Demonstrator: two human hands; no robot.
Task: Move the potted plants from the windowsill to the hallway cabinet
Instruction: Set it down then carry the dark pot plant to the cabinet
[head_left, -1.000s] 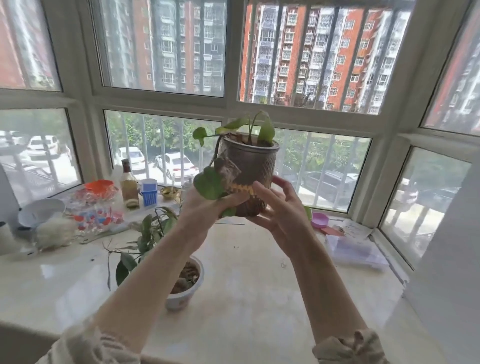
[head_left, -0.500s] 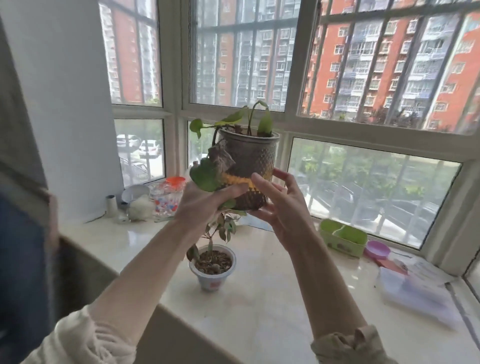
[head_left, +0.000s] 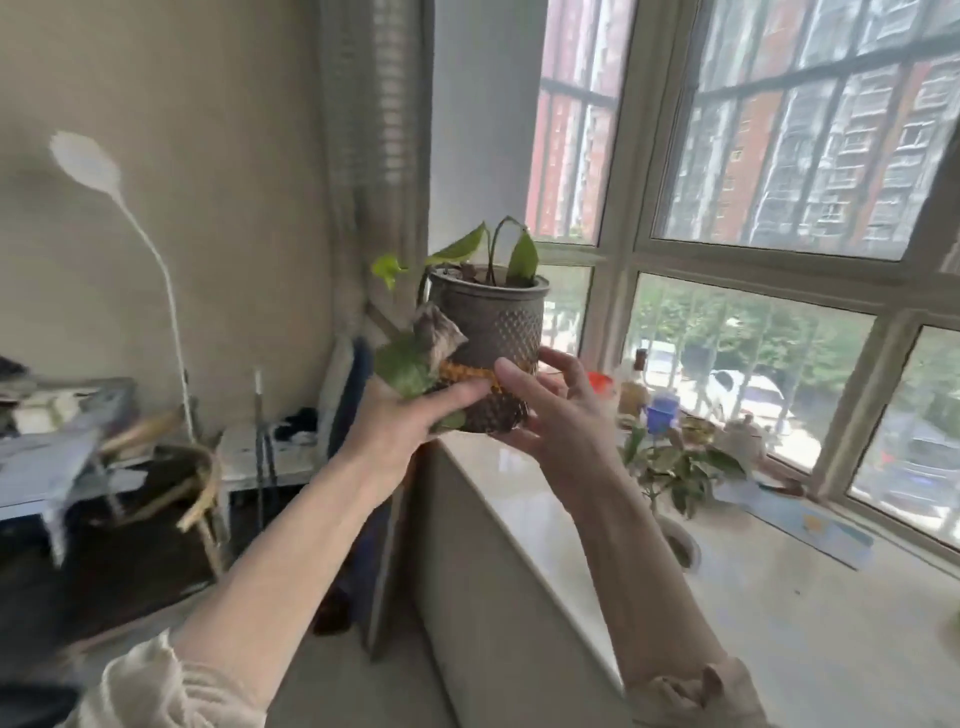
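A dark textured pot (head_left: 496, 332) with a few green leaves and an orange band is held in the air at chest height, past the left end of the windowsill (head_left: 779, 597). My left hand (head_left: 410, 415) grips its lower left side, thumb across the front. My right hand (head_left: 550, 410) cups the lower right side. A second plant in a small white pot (head_left: 680, 540) stands on the windowsill to the right, partly hidden behind my right forearm.
Bottles, a blue cup and small items (head_left: 654, 405) crowd the sill's far end near the window. To the left stand a white gooseneck lamp (head_left: 156, 260), a cluttered table (head_left: 62, 447) and a chair (head_left: 197, 488). A dark panel (head_left: 358, 395) leans by the sill's end.
My view has swung left from the window toward the room. The pot has stayed in both hands and now hangs beyond the sill's left end; the white potted plant remains on the sill.
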